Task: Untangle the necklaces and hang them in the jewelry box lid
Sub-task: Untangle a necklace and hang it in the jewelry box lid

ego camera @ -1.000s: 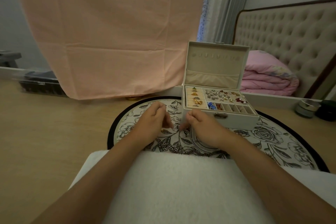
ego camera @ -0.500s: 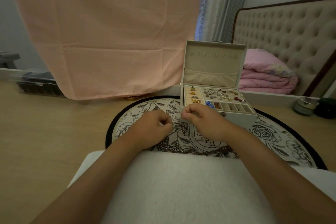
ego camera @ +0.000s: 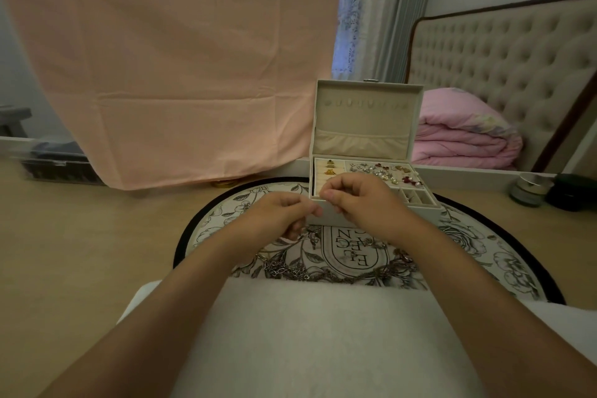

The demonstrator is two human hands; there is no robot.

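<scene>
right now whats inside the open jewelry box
Visible: gold rings in the left rolls, earrings in the back compartment, small slots at the right front. The lid hooks hold nothing. The left hand and right hand, pinching a necklace, cover the box front-left.

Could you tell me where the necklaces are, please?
The necklaces lie mid-frame in the head view, on the floral mat between white fabric and jewelry box.
</scene>
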